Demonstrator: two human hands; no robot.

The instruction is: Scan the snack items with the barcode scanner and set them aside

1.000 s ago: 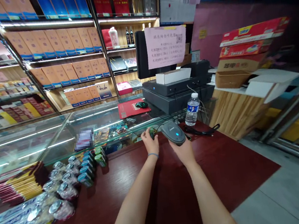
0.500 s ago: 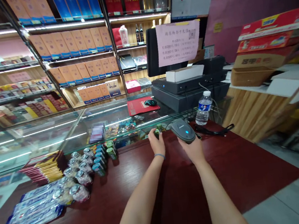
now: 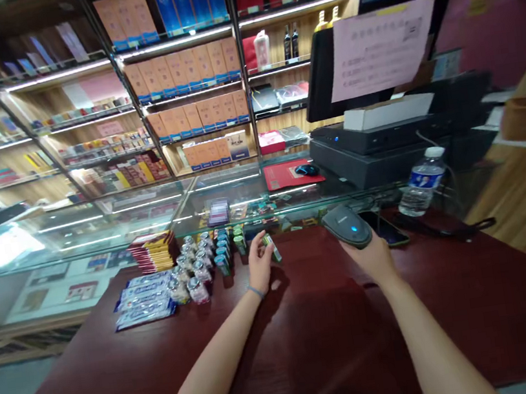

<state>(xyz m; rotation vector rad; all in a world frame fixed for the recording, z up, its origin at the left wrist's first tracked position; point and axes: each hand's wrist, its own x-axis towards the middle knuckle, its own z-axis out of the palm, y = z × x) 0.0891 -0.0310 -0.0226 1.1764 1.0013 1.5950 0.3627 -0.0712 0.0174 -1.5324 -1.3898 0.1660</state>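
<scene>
My left hand (image 3: pixel 260 264) pinches a small green-and-white container (image 3: pixel 273 248), tilted above the dark red tabletop (image 3: pixel 302 335). My right hand (image 3: pixel 373 258) is wrapped round the handle of a grey barcode scanner (image 3: pixel 347 225) with a blue light on top. Just left of my left hand stand a short row of green containers (image 3: pixel 239 241) and a row of blue-teal ones (image 3: pixel 223 258). Beyond these are clear jars with silver lids (image 3: pixel 201 271). Flat blue-and-white packets (image 3: pixel 144 310) lie farther left, and a stack of maroon-and-yellow packs (image 3: pixel 153 253) stands behind.
A water bottle (image 3: pixel 421 182), a dark phone-like slab (image 3: pixel 388 230) and a black cable (image 3: pixel 448 226) lie right of the scanner. Behind runs a glass display counter (image 3: pixel 185 201) with a mouse (image 3: pixel 307 170) on a red mat and a monitor (image 3: pixel 319 78). Stocked shelves line the wall.
My view has swung left. My left hand has moved left, toward the rows, with the small container now showing more fully. My right hand still holds the scanner.
</scene>
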